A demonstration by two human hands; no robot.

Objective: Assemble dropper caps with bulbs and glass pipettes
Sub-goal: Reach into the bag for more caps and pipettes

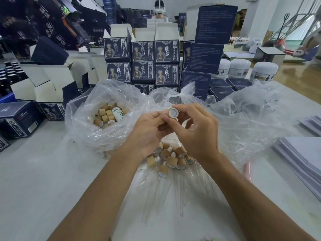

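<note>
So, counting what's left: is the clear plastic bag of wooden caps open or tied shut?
Open: the clear plastic bag gapes, with wooden caps visible inside.

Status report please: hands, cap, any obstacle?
Both hands, left hand and right hand, pinching one wooden cap, open end facing camera. Finished droppers piled below. Nothing blocking.

Landmark: stack of dark blue printed boxes (pixel 142 61), centre back on white table (pixel 34 180). Left of stack: open cartons with white flaps (pixel 52 79); further left, closed dark box (pixel 19 119) near table edge, blue crate (pixel 7 98) behind it. Right of stack: taller pile of plain navy boxes (pixel 206 54), then white lidded jars (pixel 239 67), flat navy lids (pixel 229 86) in front of them. Far right of stack: grey sheets stacked (pixel 304 157). Behind stack: seated person wearing white headset (pixel 159 9), blurred. Right background: possibly red pallet jack (pixel 284 42).
</note>
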